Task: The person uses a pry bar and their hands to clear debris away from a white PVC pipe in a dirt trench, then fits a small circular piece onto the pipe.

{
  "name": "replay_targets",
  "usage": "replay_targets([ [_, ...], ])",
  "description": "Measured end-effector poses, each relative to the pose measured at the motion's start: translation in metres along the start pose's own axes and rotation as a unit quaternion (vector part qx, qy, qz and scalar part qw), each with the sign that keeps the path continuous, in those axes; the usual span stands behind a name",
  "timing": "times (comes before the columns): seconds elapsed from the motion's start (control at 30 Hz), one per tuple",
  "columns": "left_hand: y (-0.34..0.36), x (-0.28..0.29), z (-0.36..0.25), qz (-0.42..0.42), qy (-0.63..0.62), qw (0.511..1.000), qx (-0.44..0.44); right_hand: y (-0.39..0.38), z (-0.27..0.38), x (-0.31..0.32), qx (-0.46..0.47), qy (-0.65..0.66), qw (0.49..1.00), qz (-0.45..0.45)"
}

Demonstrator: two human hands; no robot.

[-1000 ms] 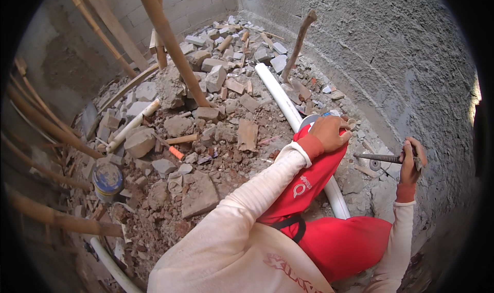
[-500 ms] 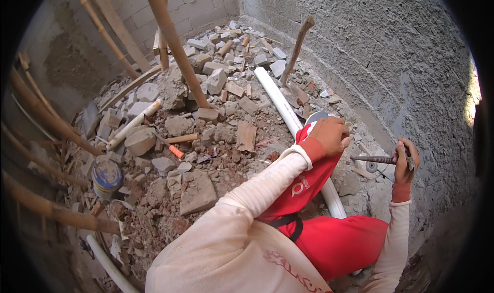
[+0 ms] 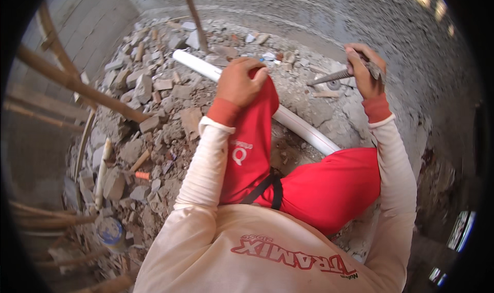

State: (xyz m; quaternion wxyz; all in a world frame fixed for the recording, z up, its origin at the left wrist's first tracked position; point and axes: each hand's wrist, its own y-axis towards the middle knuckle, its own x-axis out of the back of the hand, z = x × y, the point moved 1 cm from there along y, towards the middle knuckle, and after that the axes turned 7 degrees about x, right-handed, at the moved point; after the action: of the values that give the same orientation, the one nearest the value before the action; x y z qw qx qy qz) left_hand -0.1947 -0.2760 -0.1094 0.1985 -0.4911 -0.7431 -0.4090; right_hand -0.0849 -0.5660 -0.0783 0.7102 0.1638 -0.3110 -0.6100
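My left hand (image 3: 239,84) rests on my red-trousered left knee (image 3: 257,113), fingers curled over its top. My right hand (image 3: 366,72) is raised near the rough grey wall, gripping a ribbed metal rod (image 3: 329,79) that points left. Under the rod, on the rubble, lies a small round grey disc (image 3: 333,85) with a centre hole. A long white plastic pipe (image 3: 304,130) passes behind my left leg and toward my bent right leg.
Broken blocks and soil (image 3: 144,87) cover the ground to the left. Leaning bamboo poles (image 3: 87,87) stand there, beside a short pale pipe (image 3: 103,169) and a blue-rimmed bucket (image 3: 110,231). An upright stick (image 3: 193,15) stands near the rough rendered wall (image 3: 309,10).
The view has turned rightward and down, showing more of my legs and shirt. Both hands appear higher in the picture. My right hand still holds the rod; my left stays on the knee.
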Motion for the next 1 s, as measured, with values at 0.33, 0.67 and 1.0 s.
replay_targets([
  [0.33,-0.002,-0.01,0.004,0.012,-0.06,0.998,0.024,-0.009,-0.013,0.009,0.019,-0.028,0.999,-0.031],
  [0.67,-0.001,-0.006,-0.002,0.033,-0.055,0.998,0.029,-0.007,0.002,0.004,-0.031,0.015,0.999,-0.017],
  [1.0,0.006,-0.001,0.006,0.059,-0.03,0.997,0.036,-0.007,-0.004,0.014,0.066,-0.028,0.997,-0.037],
])
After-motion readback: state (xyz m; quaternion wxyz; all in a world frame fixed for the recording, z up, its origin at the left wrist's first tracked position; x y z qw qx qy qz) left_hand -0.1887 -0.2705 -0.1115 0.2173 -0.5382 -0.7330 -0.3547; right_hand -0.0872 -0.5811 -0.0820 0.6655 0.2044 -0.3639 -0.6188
